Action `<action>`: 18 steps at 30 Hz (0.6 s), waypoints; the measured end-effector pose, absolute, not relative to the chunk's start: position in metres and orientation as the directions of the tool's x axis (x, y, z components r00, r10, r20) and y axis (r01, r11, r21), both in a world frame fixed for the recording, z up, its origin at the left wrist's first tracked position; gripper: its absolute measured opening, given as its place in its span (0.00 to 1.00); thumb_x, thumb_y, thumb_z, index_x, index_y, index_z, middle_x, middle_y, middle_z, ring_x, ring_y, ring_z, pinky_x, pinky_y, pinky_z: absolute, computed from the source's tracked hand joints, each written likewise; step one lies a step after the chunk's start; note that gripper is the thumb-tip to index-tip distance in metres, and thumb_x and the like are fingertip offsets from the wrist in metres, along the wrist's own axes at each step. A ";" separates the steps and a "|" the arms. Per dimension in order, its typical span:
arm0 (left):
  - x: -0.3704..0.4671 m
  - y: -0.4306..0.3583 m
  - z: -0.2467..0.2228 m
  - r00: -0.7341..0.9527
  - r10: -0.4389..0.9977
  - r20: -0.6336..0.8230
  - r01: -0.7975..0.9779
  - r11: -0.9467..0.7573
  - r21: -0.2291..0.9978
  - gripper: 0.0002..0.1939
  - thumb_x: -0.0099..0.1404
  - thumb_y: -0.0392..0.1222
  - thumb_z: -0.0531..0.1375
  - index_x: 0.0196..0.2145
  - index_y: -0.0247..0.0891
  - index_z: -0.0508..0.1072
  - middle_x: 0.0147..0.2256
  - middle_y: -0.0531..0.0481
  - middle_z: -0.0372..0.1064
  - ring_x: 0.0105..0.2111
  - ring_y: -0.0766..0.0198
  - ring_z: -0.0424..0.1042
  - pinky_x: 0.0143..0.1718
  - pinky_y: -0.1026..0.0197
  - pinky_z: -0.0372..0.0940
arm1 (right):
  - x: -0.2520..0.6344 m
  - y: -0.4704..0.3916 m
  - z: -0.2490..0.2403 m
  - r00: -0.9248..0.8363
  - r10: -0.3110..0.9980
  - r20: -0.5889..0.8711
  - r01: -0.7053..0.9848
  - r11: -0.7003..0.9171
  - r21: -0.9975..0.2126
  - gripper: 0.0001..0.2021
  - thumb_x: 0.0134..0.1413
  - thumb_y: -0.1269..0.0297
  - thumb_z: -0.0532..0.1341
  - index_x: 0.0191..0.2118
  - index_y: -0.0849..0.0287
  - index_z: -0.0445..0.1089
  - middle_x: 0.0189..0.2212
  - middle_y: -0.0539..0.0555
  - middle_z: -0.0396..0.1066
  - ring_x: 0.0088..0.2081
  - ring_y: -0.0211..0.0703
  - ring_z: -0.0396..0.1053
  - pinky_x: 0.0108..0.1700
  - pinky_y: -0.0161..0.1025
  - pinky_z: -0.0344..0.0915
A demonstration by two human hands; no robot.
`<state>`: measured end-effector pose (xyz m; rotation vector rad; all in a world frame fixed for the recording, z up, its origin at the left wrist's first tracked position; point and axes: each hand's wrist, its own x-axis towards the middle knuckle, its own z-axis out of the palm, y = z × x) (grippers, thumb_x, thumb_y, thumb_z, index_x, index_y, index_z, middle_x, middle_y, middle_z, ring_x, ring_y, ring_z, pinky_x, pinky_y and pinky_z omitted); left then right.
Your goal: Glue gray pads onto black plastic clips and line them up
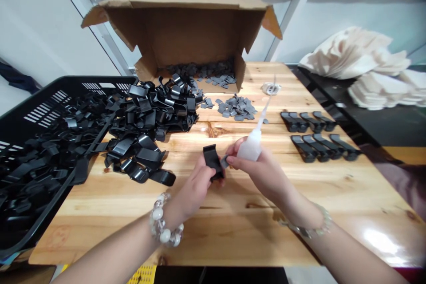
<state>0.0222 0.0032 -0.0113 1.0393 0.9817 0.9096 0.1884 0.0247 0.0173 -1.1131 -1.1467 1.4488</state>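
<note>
My left hand (197, 183) is closed around a curved black clip (212, 159) above the middle of the wooden table. Close on its right, my right hand (262, 171) pinches a small grey pad (224, 161) between thumb and finger, beside the clip's edge. The same hand also holds a white squeeze bottle (250, 147), its long thin nozzle pointing up. Beyond the hands lies a small pile of grey pads (238, 107). Black clips are heaped (149, 111) to the left.
A black crate (66, 80) full of clips stands at the left. An open cardboard box (196, 31) holding grey pads is at the back. Two rows of clips (321, 146) lie at the right, a clear roll (271, 88) behind. White cloths (353, 55) sit on a dark surface.
</note>
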 end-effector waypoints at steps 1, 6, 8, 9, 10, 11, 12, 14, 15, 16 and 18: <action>0.021 0.003 -0.011 0.314 0.924 -0.217 -0.084 0.255 0.963 0.10 0.63 0.37 0.50 0.40 0.39 0.67 0.35 0.49 0.68 0.33 0.61 0.68 0.39 0.58 0.64 | 0.187 0.023 0.017 -0.157 0.982 -0.107 -0.142 -0.130 -0.981 0.12 0.41 0.66 0.69 0.29 0.59 0.65 0.28 0.48 0.68 0.29 0.35 0.65 0.33 0.36 0.63; 0.020 -0.002 -0.002 0.320 0.914 -0.250 0.068 0.241 0.968 0.18 0.60 0.35 0.55 0.49 0.42 0.64 0.43 0.49 0.69 0.43 0.58 0.67 0.44 0.59 0.63 | 0.179 0.016 0.016 -0.152 0.969 -0.192 -0.136 -0.213 -0.967 0.15 0.38 0.64 0.71 0.29 0.58 0.64 0.24 0.47 0.68 0.26 0.35 0.64 0.31 0.35 0.63; 0.021 -0.003 0.002 0.334 0.908 -0.251 0.054 0.248 0.967 0.19 0.62 0.37 0.57 0.51 0.42 0.62 0.44 0.48 0.70 0.44 0.57 0.68 0.44 0.60 0.65 | 0.178 0.015 0.015 -0.134 0.970 -0.202 -0.134 -0.220 -0.966 0.15 0.38 0.62 0.71 0.29 0.58 0.64 0.24 0.47 0.67 0.26 0.35 0.64 0.30 0.35 0.64; 0.022 -0.004 0.003 0.347 0.906 -0.243 0.038 0.245 0.969 0.19 0.63 0.39 0.57 0.52 0.42 0.62 0.45 0.47 0.70 0.45 0.56 0.69 0.45 0.60 0.65 | 0.178 0.015 0.014 -0.130 0.970 -0.203 -0.134 -0.220 -0.966 0.15 0.39 0.62 0.71 0.29 0.58 0.64 0.23 0.47 0.67 0.26 0.35 0.64 0.30 0.36 0.64; 0.023 -0.004 0.004 0.358 0.906 -0.227 0.019 0.236 0.972 0.19 0.64 0.40 0.57 0.53 0.42 0.61 0.47 0.46 0.70 0.48 0.56 0.68 0.46 0.60 0.65 | 0.177 0.015 0.015 -0.129 0.971 -0.203 -0.131 -0.220 -0.967 0.15 0.39 0.61 0.71 0.29 0.57 0.63 0.23 0.46 0.66 0.26 0.36 0.65 0.30 0.36 0.64; 0.024 -0.005 0.004 0.366 0.907 -0.208 0.004 0.223 0.975 0.19 0.65 0.42 0.56 0.54 0.41 0.60 0.49 0.45 0.69 0.51 0.56 0.67 0.49 0.60 0.64 | 0.177 0.015 0.015 -0.131 0.970 -0.205 -0.123 -0.221 -0.967 0.16 0.39 0.61 0.71 0.29 0.57 0.63 0.23 0.46 0.66 0.26 0.36 0.65 0.29 0.36 0.64; 0.025 -0.005 0.003 0.373 0.908 -0.192 -0.005 0.209 0.978 0.19 0.66 0.43 0.55 0.55 0.41 0.60 0.51 0.45 0.67 0.54 0.56 0.65 0.52 0.60 0.62 | 0.176 0.014 0.016 -0.131 0.969 -0.208 -0.112 -0.223 -0.968 0.16 0.39 0.61 0.71 0.29 0.57 0.63 0.23 0.46 0.66 0.26 0.36 0.65 0.29 0.36 0.64; 0.026 -0.005 0.002 0.376 0.911 -0.167 -0.005 0.182 0.983 0.19 0.68 0.45 0.53 0.56 0.41 0.59 0.54 0.44 0.65 0.57 0.58 0.62 0.56 0.61 0.59 | 0.175 0.014 0.017 -0.121 0.970 -0.211 -0.090 -0.223 -0.971 0.15 0.39 0.61 0.70 0.29 0.56 0.63 0.23 0.46 0.66 0.25 0.37 0.65 0.28 0.36 0.64; 0.026 -0.005 0.001 0.376 0.913 -0.161 0.002 0.173 0.985 0.19 0.69 0.46 0.52 0.56 0.41 0.58 0.54 0.43 0.65 0.57 0.58 0.62 0.57 0.61 0.59 | 0.174 0.014 0.017 -0.116 0.970 -0.214 -0.080 -0.223 -0.971 0.14 0.40 0.62 0.70 0.29 0.56 0.63 0.23 0.46 0.65 0.25 0.36 0.65 0.28 0.36 0.64; 0.026 -0.005 -0.001 0.374 0.914 -0.156 0.009 0.165 0.986 0.19 0.70 0.47 0.51 0.56 0.41 0.58 0.54 0.43 0.65 0.56 0.58 0.63 0.56 0.61 0.59 | 0.174 0.013 0.018 -0.110 0.970 -0.215 -0.074 -0.224 -0.972 0.14 0.40 0.62 0.69 0.29 0.56 0.63 0.23 0.46 0.65 0.25 0.36 0.64 0.28 0.36 0.64; 0.026 -0.006 -0.003 0.367 0.919 -0.145 0.018 0.149 0.989 0.18 0.70 0.48 0.50 0.55 0.41 0.60 0.52 0.44 0.67 0.53 0.58 0.66 0.55 0.60 0.60 | 0.173 0.013 0.017 -0.103 0.971 -0.215 -0.063 -0.222 -0.973 0.13 0.41 0.63 0.68 0.29 0.57 0.63 0.23 0.46 0.64 0.24 0.36 0.64 0.28 0.36 0.64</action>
